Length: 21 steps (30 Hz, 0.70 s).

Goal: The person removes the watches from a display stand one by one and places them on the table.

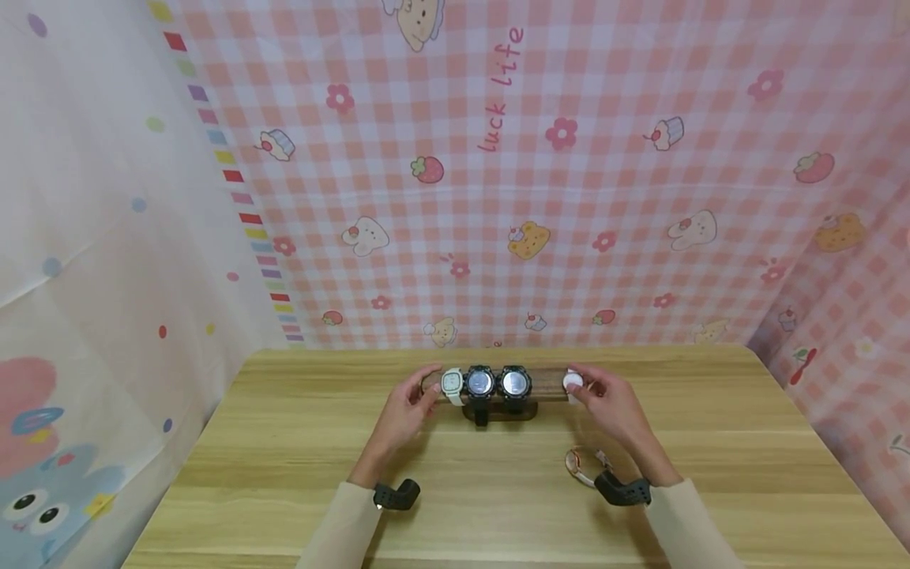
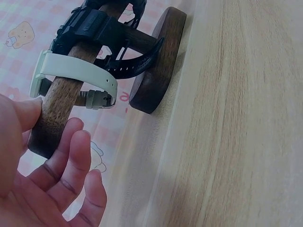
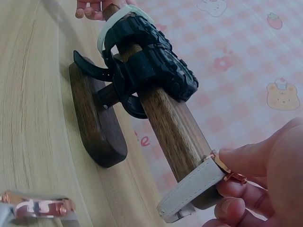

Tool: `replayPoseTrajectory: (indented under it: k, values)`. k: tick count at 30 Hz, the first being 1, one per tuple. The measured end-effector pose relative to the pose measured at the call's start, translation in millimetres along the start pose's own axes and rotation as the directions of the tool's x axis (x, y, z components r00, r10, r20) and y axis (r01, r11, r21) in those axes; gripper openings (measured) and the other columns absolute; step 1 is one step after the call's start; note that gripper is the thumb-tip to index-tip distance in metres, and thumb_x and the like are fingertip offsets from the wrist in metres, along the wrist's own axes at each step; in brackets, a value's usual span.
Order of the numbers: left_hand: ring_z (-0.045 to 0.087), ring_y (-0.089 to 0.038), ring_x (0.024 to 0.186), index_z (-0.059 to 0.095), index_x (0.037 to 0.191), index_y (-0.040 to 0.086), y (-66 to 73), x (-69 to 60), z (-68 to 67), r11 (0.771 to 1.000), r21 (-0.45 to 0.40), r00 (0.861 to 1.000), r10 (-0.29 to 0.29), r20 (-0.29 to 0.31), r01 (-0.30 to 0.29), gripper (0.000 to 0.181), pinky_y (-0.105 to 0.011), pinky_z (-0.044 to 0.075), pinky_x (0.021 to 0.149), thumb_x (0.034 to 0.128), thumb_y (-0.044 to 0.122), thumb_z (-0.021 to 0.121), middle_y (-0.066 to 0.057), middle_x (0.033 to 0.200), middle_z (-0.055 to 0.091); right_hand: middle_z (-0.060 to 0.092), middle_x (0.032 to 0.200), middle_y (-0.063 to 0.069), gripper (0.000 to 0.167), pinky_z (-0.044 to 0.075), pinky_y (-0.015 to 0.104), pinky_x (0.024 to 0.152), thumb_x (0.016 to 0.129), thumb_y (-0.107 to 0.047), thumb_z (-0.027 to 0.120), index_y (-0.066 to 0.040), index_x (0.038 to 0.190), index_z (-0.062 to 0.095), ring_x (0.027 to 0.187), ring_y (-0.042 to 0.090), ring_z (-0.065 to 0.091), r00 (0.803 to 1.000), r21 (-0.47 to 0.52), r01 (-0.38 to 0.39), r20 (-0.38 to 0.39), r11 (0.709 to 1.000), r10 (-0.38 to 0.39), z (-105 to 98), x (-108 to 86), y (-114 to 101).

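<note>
A dark wooden watch stand (image 1: 547, 384) carries a pale square-faced watch (image 1: 451, 382) near its left end. Beside that are two black digital watches, a left one (image 1: 479, 382) and a right one (image 1: 515, 382). My left hand (image 1: 404, 411) holds the bar's left end between thumb and fingers. On the bar's right end hangs a white-strapped watch (image 3: 189, 191) with a rose-gold case, which my right hand (image 3: 265, 179) pinches at the case. A second rose-gold watch (image 1: 574, 465) with a light strap lies on the table by my right wrist.
The stand's oval base (image 3: 97, 125) rests on the wood-grain table (image 1: 483, 506) toward its back edge. Behind it hangs a pink checked cloth (image 1: 498, 190), and a white patterned cloth (image 1: 107, 237) covers the left side. Each wrist wears a black camera strap (image 1: 398, 495).
</note>
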State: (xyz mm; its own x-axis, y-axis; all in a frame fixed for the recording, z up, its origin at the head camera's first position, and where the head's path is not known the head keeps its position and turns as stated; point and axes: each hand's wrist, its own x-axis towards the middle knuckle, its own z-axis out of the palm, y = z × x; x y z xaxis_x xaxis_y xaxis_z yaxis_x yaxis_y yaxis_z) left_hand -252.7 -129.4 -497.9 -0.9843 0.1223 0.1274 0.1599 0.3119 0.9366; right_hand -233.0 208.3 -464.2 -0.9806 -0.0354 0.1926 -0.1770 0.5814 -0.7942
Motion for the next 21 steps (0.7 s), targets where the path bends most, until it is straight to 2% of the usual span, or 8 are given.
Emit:
replayPoseTrajectory:
  k: [5,14,21]
  values:
    - [0.057,-0.024,0.07,0.058,0.138,0.015,0.9,-0.6,-1.6,1.0,-0.012,1.0,0.015,0.011,-0.015,0.038,-0.022,0.045,0.057,0.1001,0.013,0.059,-0.021,0.084,0.062,0.062,0.091,0.01,0.036,0.04,0.023,0.053,0.095,-0.012,0.066,-0.004,0.13,0.064,0.071,0.014,0.05,1.0,0.012,-0.017,-0.005,1.0,0.017,-3.3,-2.3,2.0]
    - [0.057,-0.023,0.069,0.058,0.137,0.014,2.6,-1.1,-1.2,1.0,0.006,1.0,0.021,0.005,-0.021,0.038,-0.023,0.045,0.056,0.1,0.012,0.059,-0.012,0.08,0.061,0.063,0.092,0.01,0.037,0.041,0.023,0.052,0.096,-0.014,0.064,-0.005,0.132,0.063,0.066,0.011,0.051,0.999,0.024,-0.047,-0.004,0.999,0.047,-8.4,-6.5,5.9]
    - [0.057,-0.024,0.069,0.058,0.138,0.013,2.2,-0.7,-1.3,1.0,-0.011,1.0,0.024,0.013,-0.024,0.038,-0.023,0.046,0.057,0.1001,0.011,0.058,-0.019,0.082,0.061,0.063,0.094,0.011,0.035,0.042,0.024,0.053,0.098,-0.017,0.063,-0.007,0.131,0.063,0.067,0.01,0.052,0.998,0.038,-0.053,-0.021,0.998,0.054,-16.6,-10.6,4.1]
